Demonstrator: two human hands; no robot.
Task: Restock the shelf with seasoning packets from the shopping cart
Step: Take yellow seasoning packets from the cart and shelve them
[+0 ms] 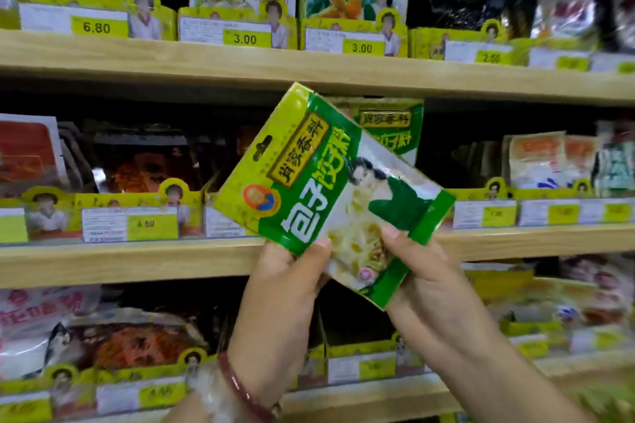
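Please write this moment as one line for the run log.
stage: packet in hand | left hand: holds green seasoning packet | right hand: holds same packet | packet: tilted, before middle shelf

Item in my view: one green-and-yellow seasoning packet (330,196), tilted, its hang-hole end up and to the left, gripped by both hands in front of the middle wooden shelf (137,261). Left hand (285,288) pinches the lower edge; right hand (429,282) grips the lower right corner. A matching packet (391,127) stands upright behind it. A dark red bracelet (240,388) circles the left wrist.
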